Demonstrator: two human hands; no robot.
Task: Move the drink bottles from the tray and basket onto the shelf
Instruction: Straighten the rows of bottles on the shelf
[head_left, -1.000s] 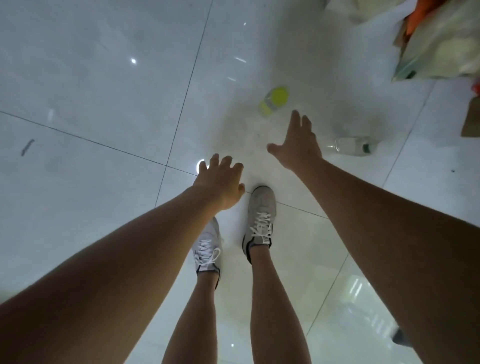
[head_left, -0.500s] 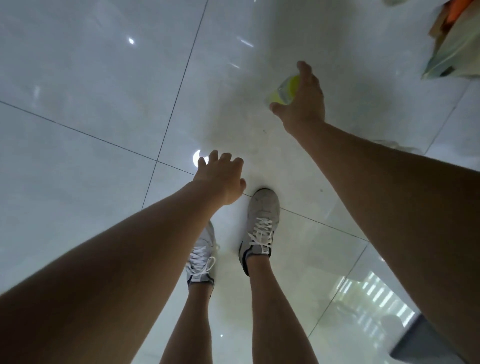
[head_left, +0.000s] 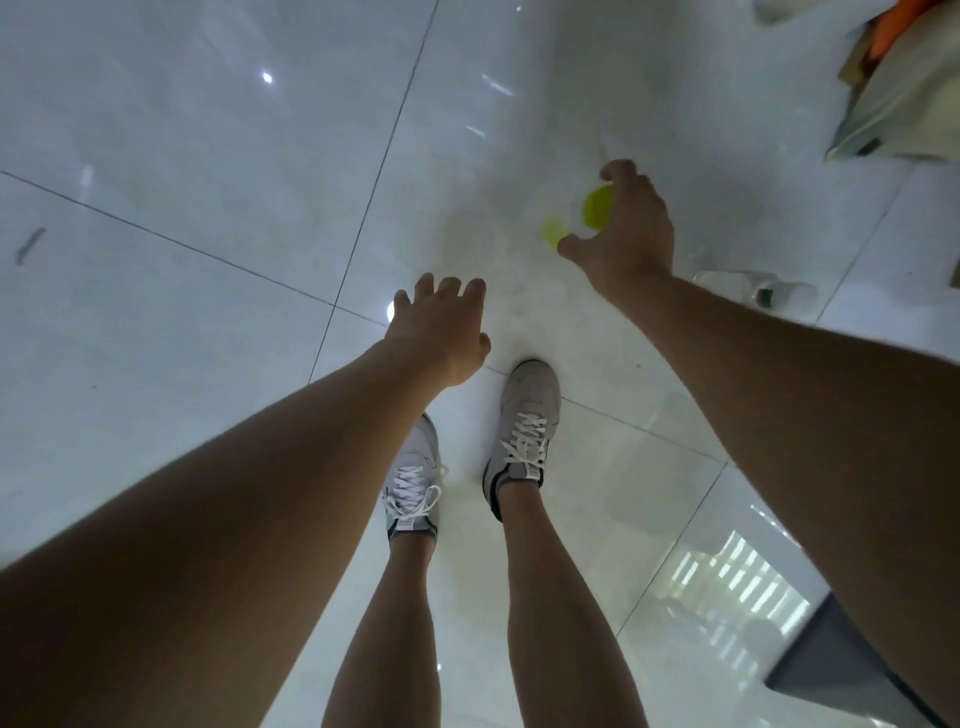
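Observation:
I look straight down at a pale tiled floor. My right hand (head_left: 626, 228) grips a yellow-green drink bottle (head_left: 597, 207), with fingers and thumb curled round it; most of the bottle is hidden behind the hand. A clear bottle with a green band (head_left: 763, 292) lies on its side on the floor just right of my right forearm. My left hand (head_left: 441, 327) hovers above my shoes with fingers loosely spread and holds nothing. No tray, basket or shelf is in view.
My two white laced shoes (head_left: 524, 421) stand on the tiles below the hands. Bags and an orange item (head_left: 893, 104) are piled at the top right. A dark object (head_left: 841, 670) sits at the bottom right corner.
My right hand reached out to the yellow-green bottle on the floor and closed round it, then drew back with it. The left hand stayed about where it was.

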